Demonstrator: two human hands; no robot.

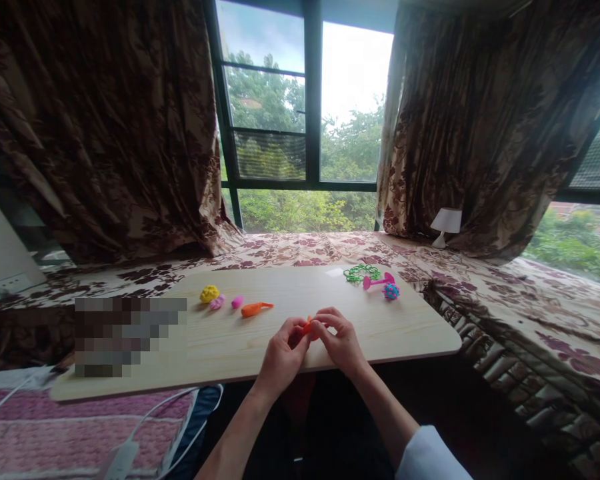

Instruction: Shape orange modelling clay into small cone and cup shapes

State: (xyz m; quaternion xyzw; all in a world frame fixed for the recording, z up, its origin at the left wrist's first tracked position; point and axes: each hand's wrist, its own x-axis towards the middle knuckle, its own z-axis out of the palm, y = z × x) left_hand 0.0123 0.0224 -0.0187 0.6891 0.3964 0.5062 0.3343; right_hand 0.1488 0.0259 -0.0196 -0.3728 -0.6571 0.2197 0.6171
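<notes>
Above the near edge of the pale wooden board (280, 283), my left hand (283, 353) and my right hand (344, 343) meet, fingertips pinched together. Between them is a small, soft-looking orange piece (307, 327), mostly covered by the fingers; its kind does not show clearly. To the left of my hands lies an orange teardrop-shaped thing (253, 309) with a thin tail pointing right. Beyond it are a small bright pink lump (237, 302), a paler pink lump (217, 302) and a bumpy yellow lump (209, 293).
Toward the board's far right are a tangle of green string (361, 273), a magenta dumbbell-shaped toy (379, 282) and a blue-and-pink knobbly ball (391, 291). A white lamp (447, 220) stands on the flowered cloth behind. A power strip (119, 460) with cables lies lower left.
</notes>
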